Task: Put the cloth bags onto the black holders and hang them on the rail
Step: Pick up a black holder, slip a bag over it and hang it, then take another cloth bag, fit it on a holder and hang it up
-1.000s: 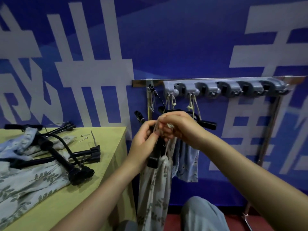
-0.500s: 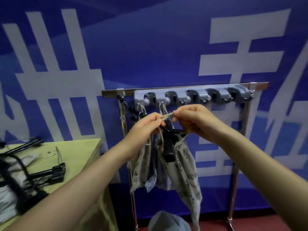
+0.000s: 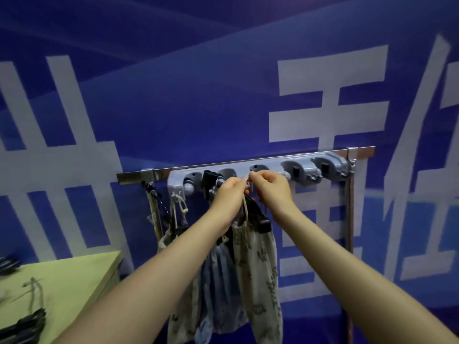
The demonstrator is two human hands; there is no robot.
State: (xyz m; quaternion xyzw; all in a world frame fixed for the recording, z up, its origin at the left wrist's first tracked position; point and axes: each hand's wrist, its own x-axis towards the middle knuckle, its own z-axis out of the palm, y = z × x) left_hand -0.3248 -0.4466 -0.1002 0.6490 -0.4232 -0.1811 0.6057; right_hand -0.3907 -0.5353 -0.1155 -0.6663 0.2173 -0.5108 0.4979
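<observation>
Both hands up at the rail [image 3: 273, 162]: left hand [image 3: 229, 194] & right hand [image 3: 270, 188] each pinching the drawstring [image 3: 246, 181] of the leaf-print cloth bag [image 3: 258, 269], w/ its black holder [image 3: 258, 214] hanging below.

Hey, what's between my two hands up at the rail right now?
In the head view, a short stretch of pale drawstring runs between the left hand and right hand, just in front of the grey clip rail.
</observation>
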